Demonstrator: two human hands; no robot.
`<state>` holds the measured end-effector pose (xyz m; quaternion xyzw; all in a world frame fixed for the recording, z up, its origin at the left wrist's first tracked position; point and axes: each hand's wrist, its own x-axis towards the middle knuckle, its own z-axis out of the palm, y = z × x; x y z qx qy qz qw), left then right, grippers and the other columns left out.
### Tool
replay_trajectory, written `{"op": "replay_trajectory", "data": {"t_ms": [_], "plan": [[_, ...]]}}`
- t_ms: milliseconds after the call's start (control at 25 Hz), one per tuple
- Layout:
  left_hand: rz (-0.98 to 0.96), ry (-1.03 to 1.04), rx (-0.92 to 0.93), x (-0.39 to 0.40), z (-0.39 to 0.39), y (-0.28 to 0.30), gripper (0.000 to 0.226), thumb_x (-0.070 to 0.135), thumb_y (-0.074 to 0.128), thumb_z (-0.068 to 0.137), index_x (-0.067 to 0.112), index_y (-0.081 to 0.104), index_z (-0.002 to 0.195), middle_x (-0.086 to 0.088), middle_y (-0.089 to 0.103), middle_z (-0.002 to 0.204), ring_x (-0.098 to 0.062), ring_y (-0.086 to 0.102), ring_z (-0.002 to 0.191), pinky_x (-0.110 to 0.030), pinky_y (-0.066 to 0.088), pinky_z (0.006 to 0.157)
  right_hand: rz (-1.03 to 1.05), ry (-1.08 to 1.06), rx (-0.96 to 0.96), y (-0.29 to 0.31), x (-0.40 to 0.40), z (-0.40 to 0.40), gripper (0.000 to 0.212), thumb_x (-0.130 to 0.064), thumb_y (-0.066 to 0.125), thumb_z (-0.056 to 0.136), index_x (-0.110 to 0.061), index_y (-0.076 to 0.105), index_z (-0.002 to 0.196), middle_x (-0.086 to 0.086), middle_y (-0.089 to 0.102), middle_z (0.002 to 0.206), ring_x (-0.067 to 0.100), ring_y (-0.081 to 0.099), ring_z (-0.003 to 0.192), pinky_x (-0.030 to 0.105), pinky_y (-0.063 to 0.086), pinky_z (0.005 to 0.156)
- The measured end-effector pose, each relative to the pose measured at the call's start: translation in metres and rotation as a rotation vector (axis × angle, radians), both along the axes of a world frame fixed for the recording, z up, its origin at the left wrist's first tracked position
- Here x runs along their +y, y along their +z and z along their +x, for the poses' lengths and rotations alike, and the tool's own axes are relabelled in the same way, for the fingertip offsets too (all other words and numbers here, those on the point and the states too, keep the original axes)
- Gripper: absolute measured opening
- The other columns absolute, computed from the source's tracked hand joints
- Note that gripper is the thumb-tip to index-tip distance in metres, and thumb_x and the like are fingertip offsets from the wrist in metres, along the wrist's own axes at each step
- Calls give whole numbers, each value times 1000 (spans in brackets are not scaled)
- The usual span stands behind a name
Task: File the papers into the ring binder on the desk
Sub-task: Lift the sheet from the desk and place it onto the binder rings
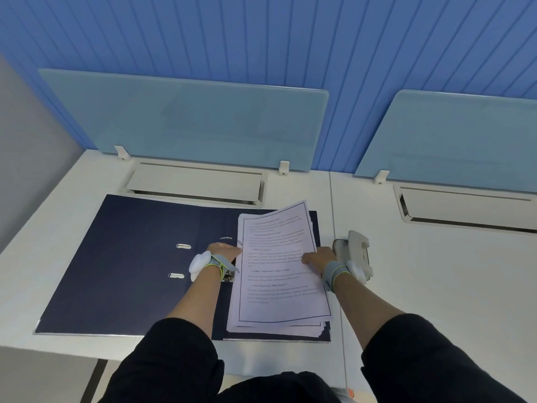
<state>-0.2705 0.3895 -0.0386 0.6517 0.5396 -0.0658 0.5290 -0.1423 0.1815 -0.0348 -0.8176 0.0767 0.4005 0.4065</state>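
A dark blue ring binder [130,257] lies open flat on the white desk [436,286]. A stack of printed papers [279,274] rests over its right half, fanned slightly at the bottom. My left hand [223,251] grips the stack's left edge by the ring mechanism, whose metal rings [226,238] show just above it. My right hand [318,258] holds the stack's right edge, thumb on the top sheet. The stack hides the binder's right cover.
A white hole punch [359,251] stands just right of the binder, behind my right wrist. Two cable trays [194,181] [465,207] sit at the back under frosted glass dividers [186,117]. The desk's front edge is close to my body.
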Motion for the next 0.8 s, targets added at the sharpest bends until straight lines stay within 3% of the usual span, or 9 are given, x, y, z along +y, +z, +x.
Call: {"op": "replay_trajectory", "data": {"t_ms": [120, 200, 240, 280, 360, 440, 560, 680, 800], "plan": [[-27, 77, 8, -6, -6, 7, 33, 41, 63, 74, 8, 59, 74, 0, 61, 57, -16, 51, 60, -26, 42, 60, -9, 25, -5, -1, -2, 1, 58, -6, 64, 79, 6, 47, 133, 18, 54, 135, 25, 53, 102, 29, 45, 84], [-3, 229, 49, -10, -22, 7, 66, 53, 59, 78, -2, 57, 115, -10, 69, 102, -30, 62, 96, -31, 49, 86, 7, 32, 9, -5, -2, 1, 60, -7, 66, 75, 6, 49, 132, 19, 55, 134, 24, 54, 101, 28, 44, 83], [-26, 293, 78, -14, -31, 5, 84, 60, 57, 78, -4, 46, 131, -12, 60, 125, -32, 57, 114, -33, 46, 99, 9, 42, 10, -6, -1, 2, 63, -8, 66, 74, 5, 48, 133, 18, 54, 135, 24, 54, 102, 28, 44, 82], [-98, 330, 80, -20, -39, 5, 92, 66, 56, 76, -1, 40, 137, -12, 53, 135, -29, 53, 120, -33, 46, 101, 10, 52, 14, -6, 0, 2, 65, -9, 66, 74, 4, 46, 135, 16, 54, 134, 23, 53, 102, 27, 43, 82], [-363, 415, -70, -33, -53, 7, 79, 67, 57, 75, 11, 46, 130, -7, 59, 121, -18, 63, 98, -27, 58, 76, -17, 84, 11, -1, 2, -3, 67, -9, 63, 78, 4, 40, 139, 12, 52, 129, 26, 52, 108, 30, 44, 86], [-521, 462, -219, -42, -60, 7, 56, 57, 59, 80, 11, 53, 112, -5, 65, 93, -13, 67, 70, -24, 59, 54, -59, 116, -9, -1, 4, -3, 69, -9, 61, 82, 2, 32, 144, 15, 45, 140, 32, 49, 124, 33, 44, 95], [-465, 313, -233, -48, -63, -1, 39, 43, 65, 82, 7, 63, 96, -4, 74, 84, -19, 66, 81, -31, 58, 71, -43, 137, 15, 1, 2, -3, 72, -10, 62, 79, -1, 34, 144, 14, 44, 145, 34, 49, 126, 32, 44, 90], [-223, 332, -172, -51, -64, -8, 39, 25, 77, 75, 2, 69, 105, -11, 73, 108, -29, 66, 106, -36, 52, 93, 19, 141, 37, -6, 0, 1, 73, -11, 65, 73, -1, 40, 141, 7, 51, 132, 26, 54, 105, 30, 45, 82], [-97, 344, -129, -53, -63, -4, 39, 22, 73, 79, 0, 69, 110, -11, 68, 108, -28, 62, 104, -27, 46, 85, 67, 113, 37, -7, -5, 4, 75, -11, 68, 70, 1, 41, 139, 12, 51, 135, 24, 52, 101, 30, 46, 84]]}}
